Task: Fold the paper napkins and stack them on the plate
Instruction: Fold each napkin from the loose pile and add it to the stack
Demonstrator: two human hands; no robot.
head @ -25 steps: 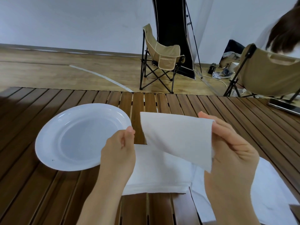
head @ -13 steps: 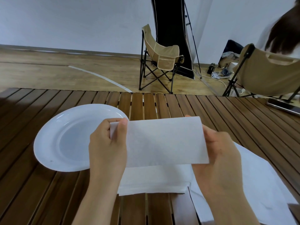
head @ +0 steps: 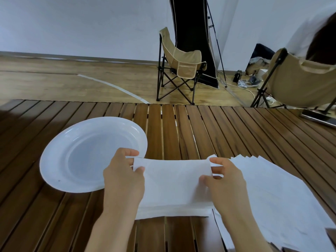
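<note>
A white folded paper napkin (head: 172,171) is stretched flat between my two hands, low over a small stack of folded napkins (head: 174,206) on the slatted wooden table. My left hand (head: 125,180) pinches its left end between thumb and fingers. My right hand (head: 223,180) pinches its right end the same way. The round white plate (head: 54,155) lies to the left of my left hand, with nothing on it. A fanned pile of unfolded napkins (head: 276,193) lies to the right, partly under my right wrist.
The wooden table (head: 190,128) runs across the view; its far edge is just beyond the plate. A dark flat device (head: 318,118) lies at the table's far right. Two folding camp chairs (head: 180,68) stand on the floor beyond, and a person sits at the upper right.
The napkin has come down from an upright hold in front of me to lie almost flat over the folded stack. Both hands have lowered and now grip its two ends.
</note>
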